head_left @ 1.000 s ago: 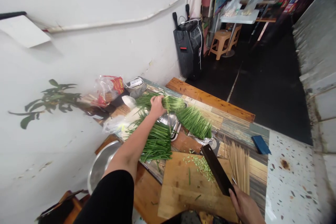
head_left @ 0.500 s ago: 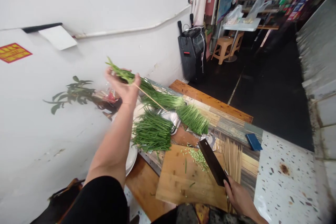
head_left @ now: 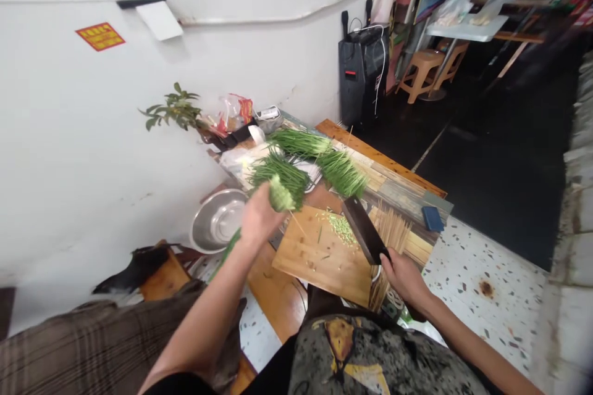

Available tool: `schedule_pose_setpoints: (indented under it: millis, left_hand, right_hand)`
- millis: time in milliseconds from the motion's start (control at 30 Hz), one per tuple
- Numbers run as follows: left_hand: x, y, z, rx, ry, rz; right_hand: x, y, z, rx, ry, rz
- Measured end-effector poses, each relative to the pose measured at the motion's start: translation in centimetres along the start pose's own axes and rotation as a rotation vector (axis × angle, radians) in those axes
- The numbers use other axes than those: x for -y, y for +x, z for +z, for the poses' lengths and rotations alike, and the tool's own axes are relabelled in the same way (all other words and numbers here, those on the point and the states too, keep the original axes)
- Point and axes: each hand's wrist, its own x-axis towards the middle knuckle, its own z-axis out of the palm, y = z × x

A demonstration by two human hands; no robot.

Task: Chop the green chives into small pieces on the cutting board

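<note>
My left hand point(head_left: 262, 217) grips a bunch of green stalks point(head_left: 281, 195), fingers closed around it, at the near left corner of a wooden cutting board point(head_left: 319, 262), the pale ends turned toward the board and long leaves trailing back beneath my forearm. A thin stick point(head_left: 298, 224) juts from beside the bunch over the board. My right hand point(head_left: 402, 273) is clamped on the handle of a dark cleaver point(head_left: 364, 231), its blade slanting across the board's right side; whether it touches the wood, I cannot tell. Chopped green pieces point(head_left: 341, 228) lie scattered left of the blade, bamboo skewers point(head_left: 393, 236) to its right. Beyond the board, three piles of greens point(head_left: 343, 173) surround a metal tray point(head_left: 309, 170), partly hidden. A steel bowl point(head_left: 217, 222) sits left of my left hand; a blue object point(head_left: 432, 218) rests near the table's right end.
</note>
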Motion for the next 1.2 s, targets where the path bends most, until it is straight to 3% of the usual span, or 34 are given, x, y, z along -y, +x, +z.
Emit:
schedule_pose_setpoints:
  millis: [167, 233, 333, 567, 700, 1200]
  left_hand:
    - [-0.1, -6.8, 12.2, 0.461, 0.110, -0.178]
    - [-0.2, -8.0, 15.5, 0.528, 0.090, -0.211]
    - [0.0, -8.5, 18.5, 0.534, 0.076, -0.223]
    - [1.8, -8.7, 20.3, 0.510, -0.036, -0.087]
    - [2.0, -9.0, 20.8, 0.514, -0.062, -0.085]
    - [2.6, -9.1, 22.1, 0.518, -0.087, -0.096]
  right_hand:
    - [2.5, 1.2, 0.0, 0.057, -0.134, -0.041]
    - [3.6, 1.8, 0.6, 0.084, -0.186, -0.045]
    - [4.9, 2.7, 1.8, 0.134, -0.243, -0.052]
    - [6.4, 4.4, 4.7, 0.270, -0.300, -0.085]
    - [6.8, 5.2, 5.7, 0.306, -0.327, -0.074]
    - [7.2, 7.1, 6.7, 0.392, -0.405, -0.019]
